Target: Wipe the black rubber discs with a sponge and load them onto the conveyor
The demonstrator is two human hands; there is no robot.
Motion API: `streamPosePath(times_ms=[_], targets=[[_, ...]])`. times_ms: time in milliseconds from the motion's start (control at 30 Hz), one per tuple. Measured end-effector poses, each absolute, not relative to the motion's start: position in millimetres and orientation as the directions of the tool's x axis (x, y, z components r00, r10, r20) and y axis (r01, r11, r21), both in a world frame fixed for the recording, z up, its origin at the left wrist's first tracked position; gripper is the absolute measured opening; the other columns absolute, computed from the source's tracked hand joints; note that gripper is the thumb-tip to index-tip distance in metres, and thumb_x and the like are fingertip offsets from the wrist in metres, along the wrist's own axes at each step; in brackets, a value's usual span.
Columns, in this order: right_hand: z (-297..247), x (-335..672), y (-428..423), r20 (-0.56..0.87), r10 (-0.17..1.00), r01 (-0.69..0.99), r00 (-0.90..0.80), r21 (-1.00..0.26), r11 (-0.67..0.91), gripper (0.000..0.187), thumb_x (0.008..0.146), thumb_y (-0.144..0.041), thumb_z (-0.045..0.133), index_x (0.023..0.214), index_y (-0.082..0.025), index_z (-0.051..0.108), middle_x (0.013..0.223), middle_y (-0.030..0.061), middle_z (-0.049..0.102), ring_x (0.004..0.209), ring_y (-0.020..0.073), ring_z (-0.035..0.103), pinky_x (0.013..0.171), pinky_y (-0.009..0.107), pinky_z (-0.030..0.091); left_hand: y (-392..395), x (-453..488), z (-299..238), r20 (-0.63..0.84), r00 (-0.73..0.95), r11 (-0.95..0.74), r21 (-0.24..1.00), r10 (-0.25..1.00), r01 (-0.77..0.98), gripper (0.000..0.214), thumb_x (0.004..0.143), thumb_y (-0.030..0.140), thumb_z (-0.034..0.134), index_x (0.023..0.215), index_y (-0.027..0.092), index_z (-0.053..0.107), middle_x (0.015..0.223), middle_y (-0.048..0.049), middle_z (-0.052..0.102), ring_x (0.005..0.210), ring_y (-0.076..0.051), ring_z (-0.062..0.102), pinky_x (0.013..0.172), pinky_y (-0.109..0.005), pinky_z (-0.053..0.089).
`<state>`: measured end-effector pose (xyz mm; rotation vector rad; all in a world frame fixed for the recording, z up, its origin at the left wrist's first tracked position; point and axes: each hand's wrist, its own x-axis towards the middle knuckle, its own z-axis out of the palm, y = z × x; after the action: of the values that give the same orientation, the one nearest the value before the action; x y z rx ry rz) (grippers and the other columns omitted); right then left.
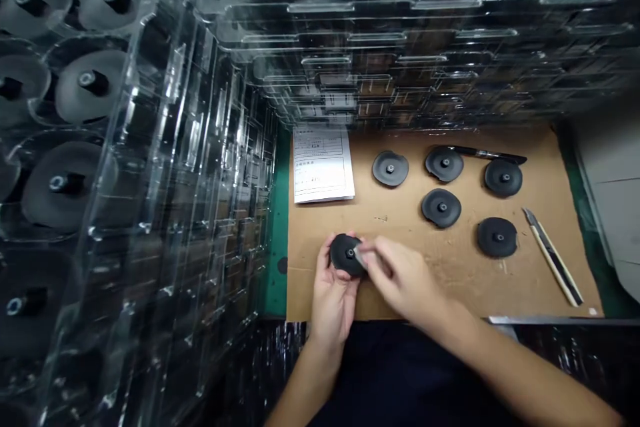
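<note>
My left hand (331, 293) is closed around a black round disc part (345, 255) with a small metal hub, held just above the near edge of the cardboard sheet (440, 280). My right hand (400, 277) reaches across it, fingers pinched at the disc's hub on something small and pale that I cannot make out. Several more black discs lie on the cardboard farther back, among them one (390, 168) near the paper, one (441, 207) in the middle and one (497, 237) to the right.
Tall stacks of clear plastic trays holding black discs stand at the left (90, 147) and across the back (400, 33). A printed paper slip (321, 163) lies on the cardboard. A utility knife (553, 255) lies at right, a black pen (493, 155) at the back. Green mat (277, 240) underneath.
</note>
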<state>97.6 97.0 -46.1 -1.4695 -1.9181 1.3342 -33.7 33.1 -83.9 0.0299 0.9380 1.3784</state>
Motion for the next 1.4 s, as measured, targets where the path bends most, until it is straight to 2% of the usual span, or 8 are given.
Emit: streamPosePath(times_ms=[100,233,467,600,1000,1167,1267,1400], targets=[[-46.4,95.1,91.9,-0.264,0.871,0.535,-0.414,-0.845,-0.002,0.013,0.086,-0.020,0.051,0.092,-0.020,0.062,0.072,-0.0013,0.064,0.053,0.0091,0.052,0.052,0.019,0.040,33.2,-33.1,-82.5,-0.546,-0.084,0.266,0.530,0.834,-0.805,0.051,0.074,0.025,0.070,0.121,0.028,0.050,0.128,-0.0098,0.056,0.121,-0.025,0.050,0.100,-0.037,0.041],[-46.3,98.9,90.8,-0.248,0.889,0.547,-0.385,-0.837,0.003,0.017,0.088,-0.019,0.047,0.096,-0.018,0.061,0.083,0.0018,0.066,0.060,0.0101,0.054,0.060,0.021,0.042,34.3,-32.9,-81.5,-0.561,-0.113,0.269,0.552,0.820,-0.789,0.051,0.073,0.025,0.071,0.120,0.027,0.051,0.126,-0.0096,0.057,0.119,-0.024,0.052,0.099,-0.034,0.043],[-45.2,100.0,93.1,-0.251,0.888,0.560,-0.385,-0.829,0.008,0.016,0.087,-0.019,0.048,0.094,-0.019,0.062,0.082,0.0012,0.067,0.061,0.0105,0.055,0.060,0.021,0.042,33.9,-32.8,-81.6,-0.554,-0.122,0.266,0.567,0.824,-0.779,0.053,0.072,0.026,0.072,0.120,0.027,0.050,0.126,-0.0100,0.057,0.122,-0.024,0.049,0.101,-0.034,0.040],[-42.2,99.2,89.4,-0.237,0.865,0.520,-0.442,-0.854,0.032,0.018,0.088,-0.019,0.047,0.097,-0.021,0.062,0.079,-0.0003,0.066,0.059,0.0101,0.055,0.060,0.021,0.043,34.2,-32.7,-79.9,-0.585,-0.079,0.311,0.535,0.807,-0.786,0.049,0.074,0.028,0.070,0.119,0.031,0.050,0.128,-0.0086,0.056,0.118,-0.027,0.053,0.101,-0.043,0.039],[-46.4,96.2,83.3,-0.199,0.919,0.525,-0.340,-0.851,0.009,0.018,0.087,-0.019,0.048,0.092,-0.018,0.064,0.077,0.0014,0.066,0.061,0.0111,0.055,0.058,0.021,0.042,33.2,-31.4,-82.0,-0.518,-0.122,0.261,0.603,0.847,-0.754,0.049,0.074,0.024,0.070,0.120,0.028,0.050,0.125,-0.0082,0.057,0.122,-0.022,0.049,0.102,-0.034,0.039],[-52.6,100.5,85.8,-0.116,0.918,0.468,-0.380,-0.880,0.083,0.018,0.086,-0.018,0.049,0.094,-0.019,0.065,0.087,0.0013,0.069,0.075,0.0120,0.062,0.070,0.022,0.047,36.0,-33.5,-81.1,-0.507,-0.073,0.296,0.607,0.859,-0.737,0.059,0.071,0.029,0.073,0.123,0.031,0.047,0.128,-0.0083,0.055,0.117,-0.023,0.053,0.097,-0.034,0.043],[-49.1,107.5,95.3,-0.071,0.960,0.502,-0.270,-0.861,0.077,0.021,0.088,-0.019,0.046,0.099,-0.016,0.064,0.094,0.0059,0.068,0.087,0.0168,0.062,0.079,0.029,0.047,38.1,-34.3,-77.0,-0.510,-0.009,0.350,0.602,0.860,-0.718,0.071,0.064,0.028,0.078,0.127,0.030,0.045,0.127,-0.0095,0.056,0.114,-0.023,0.056,0.094,-0.033,0.045],[-20.3,108.8,81.0,0.082,0.956,0.444,-0.281,-0.872,0.205,0.027,0.091,-0.020,0.043,0.113,-0.017,0.059,0.101,0.0064,0.064,0.094,0.0152,0.059,0.085,0.028,0.046,33.0,-30.4,-64.8,-0.521,0.072,0.419,0.588,0.850,-0.692,0.060,0.067,0.032,0.076,0.122,0.023,0.053,0.125,-0.0106,0.058,0.113,-0.024,0.056,0.096,-0.033,0.045]])
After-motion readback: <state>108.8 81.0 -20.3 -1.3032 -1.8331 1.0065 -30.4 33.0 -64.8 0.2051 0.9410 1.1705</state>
